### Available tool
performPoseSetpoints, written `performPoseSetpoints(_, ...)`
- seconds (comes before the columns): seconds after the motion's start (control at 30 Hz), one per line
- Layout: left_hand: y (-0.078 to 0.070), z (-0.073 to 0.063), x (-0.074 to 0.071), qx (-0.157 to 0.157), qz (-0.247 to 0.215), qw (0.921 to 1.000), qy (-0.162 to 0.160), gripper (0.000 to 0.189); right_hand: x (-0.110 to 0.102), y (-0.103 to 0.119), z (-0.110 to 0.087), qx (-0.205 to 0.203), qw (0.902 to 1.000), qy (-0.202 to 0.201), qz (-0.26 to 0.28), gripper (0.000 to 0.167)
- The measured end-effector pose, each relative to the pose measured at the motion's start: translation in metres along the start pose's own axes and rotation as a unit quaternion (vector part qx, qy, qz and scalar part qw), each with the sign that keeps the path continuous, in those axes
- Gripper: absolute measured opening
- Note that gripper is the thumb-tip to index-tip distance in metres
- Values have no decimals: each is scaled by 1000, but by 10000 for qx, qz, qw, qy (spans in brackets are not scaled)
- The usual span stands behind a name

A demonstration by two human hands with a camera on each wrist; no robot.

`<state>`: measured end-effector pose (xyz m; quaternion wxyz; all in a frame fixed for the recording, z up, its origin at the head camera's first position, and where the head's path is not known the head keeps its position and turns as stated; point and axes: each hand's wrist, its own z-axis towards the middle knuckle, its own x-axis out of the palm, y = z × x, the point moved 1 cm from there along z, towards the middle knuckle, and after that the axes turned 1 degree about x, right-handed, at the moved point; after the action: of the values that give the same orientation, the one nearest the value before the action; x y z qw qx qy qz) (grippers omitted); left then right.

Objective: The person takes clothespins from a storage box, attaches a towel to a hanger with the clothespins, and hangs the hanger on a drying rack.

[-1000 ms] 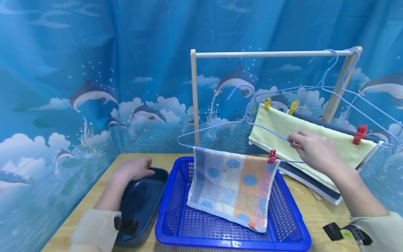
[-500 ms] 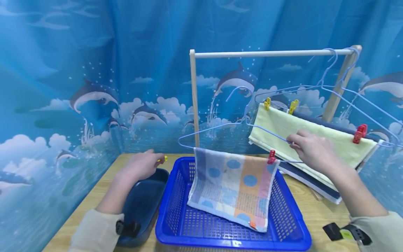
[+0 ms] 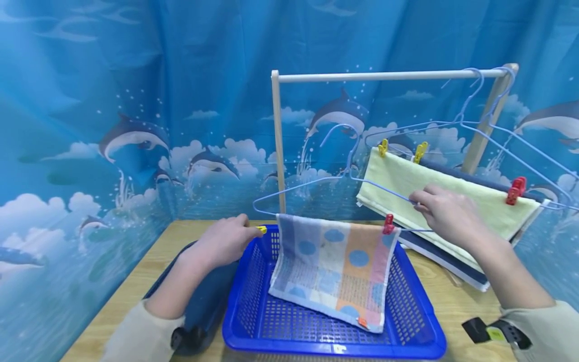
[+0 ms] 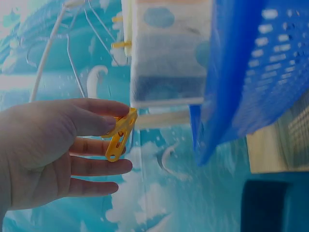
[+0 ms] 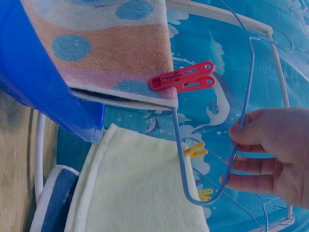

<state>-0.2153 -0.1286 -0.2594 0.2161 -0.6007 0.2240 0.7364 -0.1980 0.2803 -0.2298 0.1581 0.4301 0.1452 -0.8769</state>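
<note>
My left hand (image 3: pixel 226 240) pinches a yellow clothespin (image 4: pixel 121 134) between thumb and index finger, close to the left top corner of a dotted, striped towel (image 3: pixel 332 266). That towel is draped over the lower bar of a blue wire hanger (image 3: pixel 348 173), and a red clothespin (image 5: pixel 183 79) clips its right end. My right hand (image 3: pixel 448 213) grips the hanger at its right end, thumb and fingers around the wire. Below the towel stands a blue plastic basket (image 3: pixel 334 347); the towel's lower part hangs inside it.
Behind is a drying rack (image 3: pixel 389 76) with two hangers on its right side. They bear a pale yellow towel (image 3: pixel 407 181) and a dark blue one (image 3: pixel 452 266), held with yellow and red clothespins. A dark bin (image 3: pixel 205 306) stands left of the basket, partly behind my left forearm.
My left hand has risen out of the dark bin with the yellow clothespin and moved right to the towel's left corner. The right hand and hanger stay nearly still.
</note>
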Motion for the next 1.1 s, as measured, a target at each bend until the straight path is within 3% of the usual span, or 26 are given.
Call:
performPoseSetpoints(0.17, -7, 2, -2, 356, 219, 9987, -291, 22, 0, 1, 0, -21, 10000, -77, -19, 17)
performPoseSetpoints(0.57, -24, 7, -5, 680, 596, 9936, -673, 26, 2, 0, -2, 83, 9999, 82, 95, 17)
performPoseSetpoints(0.77, -33, 13, -7, 909, 984, 9865, -942, 27, 2, 2, -1, -44, 9999, -59, 90, 16)
performPoseSetpoints(1.1, -40, 25, -6, 1204, 1309, 9782, -1076, 29, 2, 3, -1, -116, 9997, -173, 89, 16)
